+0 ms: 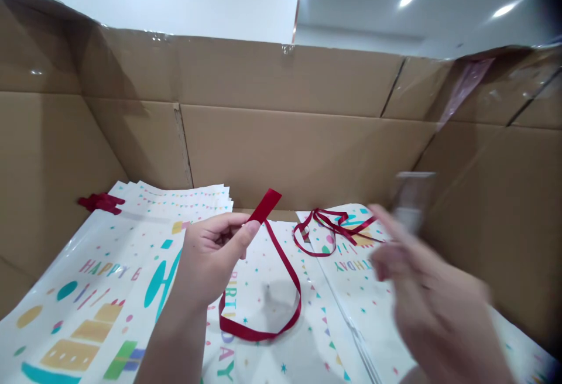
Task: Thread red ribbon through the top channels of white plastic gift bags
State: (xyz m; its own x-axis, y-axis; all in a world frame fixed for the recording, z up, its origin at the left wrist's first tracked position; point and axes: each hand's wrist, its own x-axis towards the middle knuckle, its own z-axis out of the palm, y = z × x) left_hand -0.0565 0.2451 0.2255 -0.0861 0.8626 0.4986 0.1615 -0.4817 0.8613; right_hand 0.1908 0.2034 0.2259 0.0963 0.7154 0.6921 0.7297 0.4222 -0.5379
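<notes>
A dark red ribbon (287, 264) hangs from my left hand (215, 249), which pinches it between thumb and fingers. Its flat cut end sticks up past the thumb, and the rest loops down over the white birthday-print paper (259, 290). My right hand (421, 290) is raised at the right and smeared by motion; whether its fingers grip anything is unclear. Just behind it shows a blurred whitish, see-through piece (413, 199) whose kind I cannot make out. Close to the right fingertips, a tangle of thinner red ribbon (336, 229) lies on more printed paper.
Tall cardboard walls (281, 150) enclose the workspace at the back and both sides. At the left lies a stack of printed sheets or bags (100, 290), with a bunch of red ribbon (102, 202) at its far left edge. Clear tape (465, 88) hangs at the upper right.
</notes>
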